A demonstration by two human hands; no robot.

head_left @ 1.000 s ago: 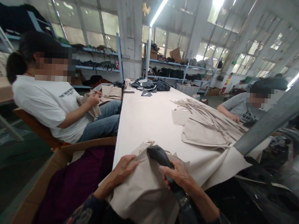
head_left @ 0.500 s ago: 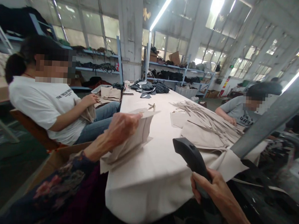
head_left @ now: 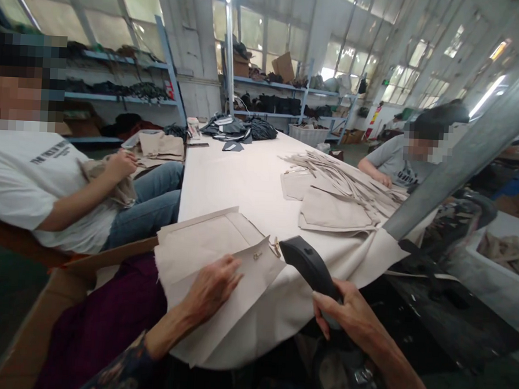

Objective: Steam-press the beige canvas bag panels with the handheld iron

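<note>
My left hand (head_left: pixel 213 288) lies over a beige fabric piece (head_left: pixel 245 292), its fingers bent and closed on the cloth; the thumb is mostly hidden. Another beige panel (head_left: pixel 205 238) is spread beneath and behind that piece at the near left of the table. Small brass-coloured metal fittings (head_left: pixel 257 255) show on the fabric beyond my fingertips. My right hand (head_left: pixel 338 309) is wrapped round the grip of a black curved handheld tool (head_left: pixel 306 259). The tool's flat, wide end points up and left, close to the fabric's right corner. Its lower part is dark and blurred.
Beige strips (head_left: pixel 334 169) and stacked panels (head_left: pixel 334 210) lie on the white-covered table (head_left: pixel 225 175). A metal post (head_left: pixel 462 150) slants at right. Dark bundles (head_left: pixel 241 127) sit at the far end. Co-workers are seated left and right. A cardboard box (head_left: pixel 39 316) stands near left.
My left hand has lowered the raised beige fabric onto the table, where it now lies flatter. The black tool has come closer to it. The view has shifted right.
</note>
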